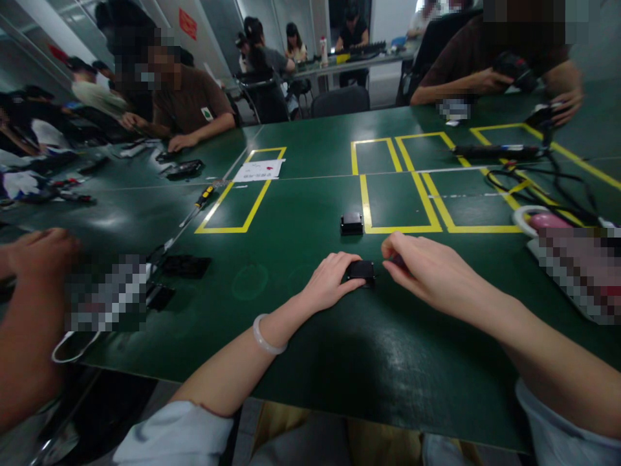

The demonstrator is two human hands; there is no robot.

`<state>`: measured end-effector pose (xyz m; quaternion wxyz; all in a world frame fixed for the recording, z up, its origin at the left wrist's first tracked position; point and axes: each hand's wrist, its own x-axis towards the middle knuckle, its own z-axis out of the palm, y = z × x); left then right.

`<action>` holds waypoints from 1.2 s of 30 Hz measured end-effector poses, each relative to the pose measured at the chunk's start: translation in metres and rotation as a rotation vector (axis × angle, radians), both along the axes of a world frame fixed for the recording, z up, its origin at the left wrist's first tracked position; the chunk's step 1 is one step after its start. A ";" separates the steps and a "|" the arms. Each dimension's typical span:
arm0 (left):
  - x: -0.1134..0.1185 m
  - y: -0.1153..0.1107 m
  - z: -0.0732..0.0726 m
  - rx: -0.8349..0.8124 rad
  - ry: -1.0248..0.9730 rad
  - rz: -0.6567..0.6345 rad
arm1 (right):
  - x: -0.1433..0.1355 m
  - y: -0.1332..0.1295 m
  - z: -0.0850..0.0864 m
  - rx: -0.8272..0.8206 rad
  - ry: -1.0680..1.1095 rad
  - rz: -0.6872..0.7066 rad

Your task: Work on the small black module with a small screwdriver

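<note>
A small black rectangular box (361, 270) rests on the green table. My left hand (331, 275), with a pale bangle on its wrist, is closed around the box's left side, the thumb along the near edge and the fingers along the far one. Just to the right, apart from the box, my right hand (418, 265) is closed in a pinch. Something small and dark shows between its fingers, too hidden to name. Slightly farther off stands a second black box (352, 224), similar in shape, touched by neither hand.
Yellow tape outlines (402, 229) mark the green table (301, 336). A yellow-and-black screwdriver (204, 195) and a paper sheet (259, 169) lie to the left. Black cables (548, 181) lie at right. A neighbour's arm (33, 310) reaches in at left; other people sit across the table.
</note>
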<state>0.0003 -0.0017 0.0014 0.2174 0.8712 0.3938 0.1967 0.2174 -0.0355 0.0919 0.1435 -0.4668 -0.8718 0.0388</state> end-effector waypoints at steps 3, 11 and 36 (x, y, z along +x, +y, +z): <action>0.000 0.000 0.001 0.001 0.001 -0.003 | -0.001 -0.001 0.001 0.000 0.004 0.005; 0.000 0.000 0.002 -0.012 0.014 -0.004 | -0.001 0.000 0.002 -0.004 -0.016 -0.040; 0.000 -0.001 0.004 -0.014 0.016 -0.005 | -0.001 0.000 0.003 -0.011 -0.003 -0.012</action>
